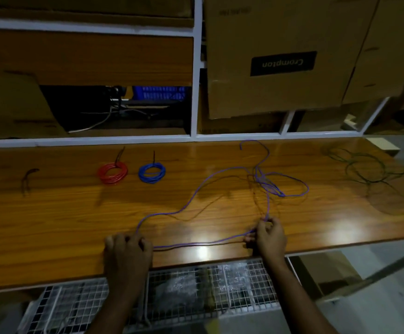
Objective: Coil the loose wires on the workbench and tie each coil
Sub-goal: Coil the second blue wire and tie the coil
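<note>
A purple wire [197, 191] is held taut along the near edge of the wooden bench [63, 213] between two hands. The left hand [127, 249] is closed round one stretch of it, fingers curled over the wire. The right hand [269, 235] pinches the wire where it turns, fingers bunched on it. From there the wire is trailed far and right into a loose tangle at mid-bench. A red coil [112, 173] and a blue coil [151, 173], each tied, are laid side by side at the far left. A dark loose wire [364, 169] is sprawled at the far right. A cardboard box [275, 56] is seen on the shelf beyond.
</note>
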A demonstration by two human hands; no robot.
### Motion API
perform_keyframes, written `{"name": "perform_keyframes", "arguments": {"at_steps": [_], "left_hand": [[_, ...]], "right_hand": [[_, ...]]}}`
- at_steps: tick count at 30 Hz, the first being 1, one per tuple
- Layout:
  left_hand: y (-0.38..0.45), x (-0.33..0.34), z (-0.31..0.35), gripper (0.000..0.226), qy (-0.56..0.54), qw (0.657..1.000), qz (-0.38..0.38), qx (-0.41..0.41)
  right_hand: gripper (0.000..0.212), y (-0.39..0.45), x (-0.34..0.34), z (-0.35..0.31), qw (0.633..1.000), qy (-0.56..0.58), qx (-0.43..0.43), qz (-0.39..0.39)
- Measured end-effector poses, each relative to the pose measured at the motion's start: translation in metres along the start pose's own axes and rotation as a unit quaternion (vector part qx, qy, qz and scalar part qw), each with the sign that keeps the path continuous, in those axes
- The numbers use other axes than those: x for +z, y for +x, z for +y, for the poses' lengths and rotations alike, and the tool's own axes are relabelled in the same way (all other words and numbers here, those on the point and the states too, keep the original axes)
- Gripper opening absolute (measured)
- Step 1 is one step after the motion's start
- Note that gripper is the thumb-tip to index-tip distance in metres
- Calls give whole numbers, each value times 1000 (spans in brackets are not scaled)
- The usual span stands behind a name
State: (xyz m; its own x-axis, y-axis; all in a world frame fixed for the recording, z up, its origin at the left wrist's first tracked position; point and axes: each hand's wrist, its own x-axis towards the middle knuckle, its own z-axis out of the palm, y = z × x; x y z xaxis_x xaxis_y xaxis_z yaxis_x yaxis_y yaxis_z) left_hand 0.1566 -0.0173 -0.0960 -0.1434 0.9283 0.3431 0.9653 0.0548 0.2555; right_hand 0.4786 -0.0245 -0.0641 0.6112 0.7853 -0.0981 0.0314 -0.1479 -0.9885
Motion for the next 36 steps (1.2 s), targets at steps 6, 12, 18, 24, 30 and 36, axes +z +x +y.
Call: {"name": "perform_keyframes", "arguments": {"at_steps": [6,12,18,24,30,36], "left_hand": [[21,-13,46,35,2,992,31,119],[65,-21,144,77,-137,973,-53,178],[115,3,191,35,-431,866,-223,-118],[85,-24,178,33,-595,786,-163,-49],[14,-14,155,41,-610,769,-180,66],[15,-15,137,52,-669,653,-343,-97]], "right_hand": [[29,-5,8,10,947,-287,-133,-52],[29,-6,7,6,934,-313,-149,-89],[27,1,6,10,931,-316,-158,-93],[26,10,4,-5,942,-316,-99,-57],[43,18,45,-88,990,45,30,-128],[25,14,64,-99,981,50,-2,-186]]}}
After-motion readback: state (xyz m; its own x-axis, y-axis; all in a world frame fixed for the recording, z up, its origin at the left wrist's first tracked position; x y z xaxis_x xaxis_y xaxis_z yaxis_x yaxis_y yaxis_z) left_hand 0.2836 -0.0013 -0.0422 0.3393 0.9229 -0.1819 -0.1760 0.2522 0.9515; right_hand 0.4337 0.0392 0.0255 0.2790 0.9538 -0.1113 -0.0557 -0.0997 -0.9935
